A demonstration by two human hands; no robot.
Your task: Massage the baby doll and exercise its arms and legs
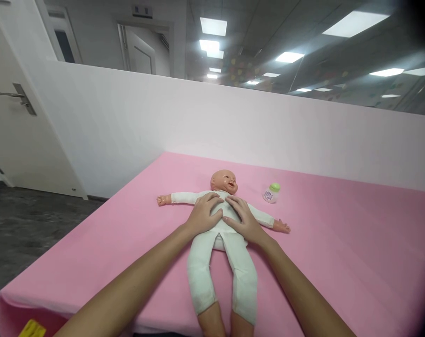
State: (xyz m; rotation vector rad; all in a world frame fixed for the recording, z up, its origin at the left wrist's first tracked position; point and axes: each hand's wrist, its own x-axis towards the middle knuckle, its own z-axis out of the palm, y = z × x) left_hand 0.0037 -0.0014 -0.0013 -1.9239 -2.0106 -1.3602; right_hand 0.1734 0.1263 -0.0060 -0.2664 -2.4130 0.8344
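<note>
A baby doll (217, 241) with a white cloth body lies on its back, arms spread and head at the far end. My left hand (204, 214) rests flat on the left side of its chest, fingers stretched out. On the other side of the torso lies my right hand (245, 220), also with fingers extended. The two thumbs point toward each other over the doll's belly, slightly apart. Neither hand grips anything. The doll's feet run out of view at the bottom edge.
A small clear bottle with a green lid (272, 193) stands right of the doll's head. Pink cloth (128, 234) covers the table. Behind it rises a white wall (268, 126). A door with a metal handle (24, 98) is at the left, above dark flooring.
</note>
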